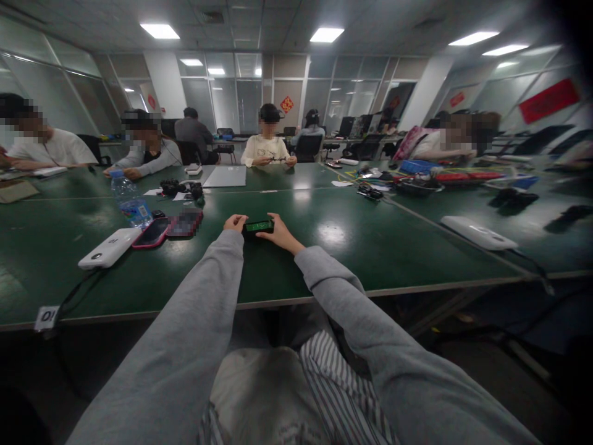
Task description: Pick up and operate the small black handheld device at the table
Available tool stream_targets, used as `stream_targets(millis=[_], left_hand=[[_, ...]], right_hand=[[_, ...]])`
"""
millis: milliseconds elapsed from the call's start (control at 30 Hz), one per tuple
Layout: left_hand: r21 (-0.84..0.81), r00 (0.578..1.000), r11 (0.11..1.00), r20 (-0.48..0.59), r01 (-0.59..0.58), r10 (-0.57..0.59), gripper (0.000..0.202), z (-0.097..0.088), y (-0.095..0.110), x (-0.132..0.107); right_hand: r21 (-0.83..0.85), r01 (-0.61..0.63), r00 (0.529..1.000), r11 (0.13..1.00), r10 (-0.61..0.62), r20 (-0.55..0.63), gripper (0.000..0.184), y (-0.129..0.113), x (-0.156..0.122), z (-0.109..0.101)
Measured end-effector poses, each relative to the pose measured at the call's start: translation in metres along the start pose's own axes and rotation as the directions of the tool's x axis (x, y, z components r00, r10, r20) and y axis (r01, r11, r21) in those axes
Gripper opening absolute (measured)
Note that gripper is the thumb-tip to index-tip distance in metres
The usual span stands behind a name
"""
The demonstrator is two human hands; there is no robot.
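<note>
Both my arms in grey sleeves reach out over the green table [370, 247]. A small dark device with a green lit face [258, 227] lies on the table between my hands. My left hand [234, 222] is curled, its fingertips against the device's left end. My right hand [281, 235] grips the device's right side, with the thumb on top.
To the left lie a white power bank [109, 248] with a cable, a pink phone [151, 233], another phone [185, 223] and a water bottle [130, 201]. A second white power bank [478, 232] lies at right. Several seated people work along the far sides, beside a laptop [225, 177] and trays.
</note>
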State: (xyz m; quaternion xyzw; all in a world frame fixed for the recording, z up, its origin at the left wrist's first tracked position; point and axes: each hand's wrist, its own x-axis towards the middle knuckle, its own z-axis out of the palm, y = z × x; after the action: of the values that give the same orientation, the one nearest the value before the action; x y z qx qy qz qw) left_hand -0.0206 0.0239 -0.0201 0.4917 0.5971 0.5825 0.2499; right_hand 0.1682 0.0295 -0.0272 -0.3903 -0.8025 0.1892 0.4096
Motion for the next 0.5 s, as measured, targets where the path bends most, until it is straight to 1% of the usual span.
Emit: stream_targets(millis=[133,233,300,367,433,500], left_hand=[[-0.014,0.999,1.000,0.047,-0.013,0.014,0.019,0.001,0.007,-0.008],[0.002,0.992,0.999,0.122,-0.033,0.032,0.019,0.005,0.007,-0.013],[0.010,0.978,0.997,0.193,-0.078,0.075,0.019,0.008,0.006,-0.014],[0.015,0.962,0.991,0.243,-0.133,0.125,0.022,0.010,0.004,-0.015],[0.023,0.955,0.986,0.253,-0.166,0.155,0.026,0.010,0.003,-0.017],[0.030,0.957,0.984,0.243,-0.173,0.161,0.028,0.009,0.004,-0.018]], right_hand=[[0.000,-0.006,0.999,1.000,0.006,0.054,0.070,-0.002,0.000,-0.004],[0.002,-0.012,0.997,1.000,0.012,0.074,0.066,-0.004,0.000,-0.006],[-0.001,-0.018,0.996,1.000,0.018,0.082,0.068,-0.004,0.000,-0.007],[-0.009,-0.004,0.995,1.000,0.005,0.104,0.073,-0.002,0.000,-0.008],[-0.012,0.025,0.991,1.000,-0.023,0.129,0.079,0.000,0.000,-0.009],[-0.003,0.040,0.989,0.999,-0.039,0.144,0.083,0.001,0.000,-0.010]])
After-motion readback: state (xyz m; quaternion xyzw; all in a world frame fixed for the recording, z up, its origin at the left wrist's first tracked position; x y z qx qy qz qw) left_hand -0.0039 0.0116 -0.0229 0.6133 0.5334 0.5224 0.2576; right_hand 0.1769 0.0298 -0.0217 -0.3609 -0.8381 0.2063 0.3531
